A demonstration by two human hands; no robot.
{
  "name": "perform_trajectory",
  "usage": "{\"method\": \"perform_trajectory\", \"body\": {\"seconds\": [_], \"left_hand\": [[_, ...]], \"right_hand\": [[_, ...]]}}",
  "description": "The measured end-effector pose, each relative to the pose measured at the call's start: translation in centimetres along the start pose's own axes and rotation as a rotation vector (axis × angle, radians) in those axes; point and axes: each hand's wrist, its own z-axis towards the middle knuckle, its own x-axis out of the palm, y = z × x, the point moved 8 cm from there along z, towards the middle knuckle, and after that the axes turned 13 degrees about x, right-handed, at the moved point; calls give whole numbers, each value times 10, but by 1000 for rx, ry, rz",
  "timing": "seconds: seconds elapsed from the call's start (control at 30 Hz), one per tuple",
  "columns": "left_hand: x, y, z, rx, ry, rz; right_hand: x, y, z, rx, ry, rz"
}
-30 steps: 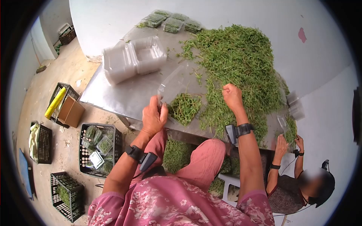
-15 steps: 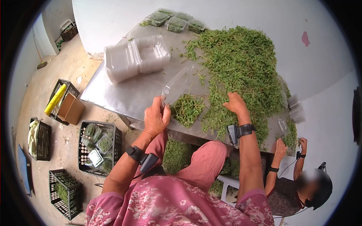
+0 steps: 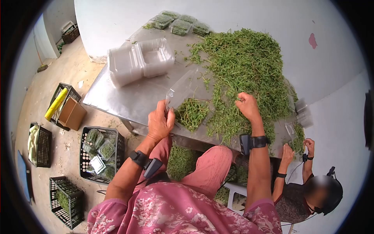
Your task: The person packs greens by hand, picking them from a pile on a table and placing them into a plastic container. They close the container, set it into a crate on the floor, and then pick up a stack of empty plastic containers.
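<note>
My left hand [image 3: 160, 120] is closed on the edge of an open clear plastic container [image 3: 183, 90] at the table's near edge. Green sprigs [image 3: 191, 114] fill the container's near half, while its lid stands raised behind them. Over the near part of a large heap of greens [image 3: 249, 66], my right hand [image 3: 247, 106] has its fingers curled together; whatever they may pinch is too small to make out. A stack of empty clear containers [image 3: 141, 61] sits on the metal table [image 3: 134, 102], to the left.
Filled boxes [image 3: 180, 27] stand at the table's far edge. A co-worker [image 3: 300, 199] at the right handles greens beside more clear containers [image 3: 304, 113]. On the floor at the left are black crates [image 3: 102, 156], one with packed boxes, and a brown cardboard box [image 3: 72, 113].
My right hand has moved slightly right and its fingers have curled in. The left hand still holds the container. The co-worker's hands have shifted a little.
</note>
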Motion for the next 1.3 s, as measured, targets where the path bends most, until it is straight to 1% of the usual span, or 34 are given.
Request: {"method": "perform_trajectory", "body": {"seconds": [0.03,0.13,0.27,0.33,0.53,0.63,0.77,0.83,0.93,1.03,1.13,1.23,1.3], "left_hand": [[0,0,0,4,-2,0],[0,-1,0,15,-7,3],[-1,-3,1,24,-14,2],[-2,-3,0,21,-15,3],[-1,-2,0,17,-13,9],[-2,-4,1,14,-12,3],[-1,-1,0,18,-22,18],[-1,-1,-1,16,-20,18],[0,-1,0,10,-16,9],[-1,-2,0,17,-14,15],[-1,-3,1,29,-26,6],[-2,-4,-1,39,-48,-7],[-2,-3,-1,35,-46,-9]], "right_hand": [[-4,5,-3,-5,-2,-4],[0,15,-15,88,143,-94],[15,1,-16,35,209,-147],[12,10,-22,45,226,-232],[28,18,-30,-19,272,-249],[34,17,-34,50,199,-344],[40,-3,-20,112,147,-279],[32,-2,-22,131,122,-220],[18,3,-21,31,11,-127],[9,13,-23,-68,-13,-20],[6,22,-26,-82,-27,-62],[-4,33,-30,-115,-77,32],[-10,48,-34,-180,-95,39]]}}
